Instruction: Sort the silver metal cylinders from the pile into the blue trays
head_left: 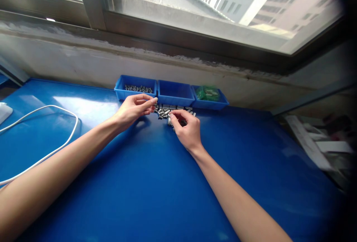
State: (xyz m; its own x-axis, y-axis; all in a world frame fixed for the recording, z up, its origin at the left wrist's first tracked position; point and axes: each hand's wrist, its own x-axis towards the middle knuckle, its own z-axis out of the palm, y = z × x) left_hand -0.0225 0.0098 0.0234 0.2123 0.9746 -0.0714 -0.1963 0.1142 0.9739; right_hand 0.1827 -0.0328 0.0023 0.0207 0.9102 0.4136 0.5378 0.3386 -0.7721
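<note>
A pile of small grey metal cylinders (164, 110) lies on the blue table (156, 182) in front of three blue bins. My left hand (133, 109) hovers at the pile's left edge, fingers pinched together around something too small to make out. My right hand (187, 129) rests on the pile's right side, fingers curled and pinching one small cylinder (169, 120). The left bin (135, 87) holds more grey cylinders, the middle bin (175, 92) looks bare inside, and the right bin (209, 96) holds green parts.
A white cable (57, 145) loops over the table's left side, by a white object (5, 111) at the left edge. A grey wall and window frame rise behind the bins. Cluttered papers lie beyond the table's right edge (320, 141).
</note>
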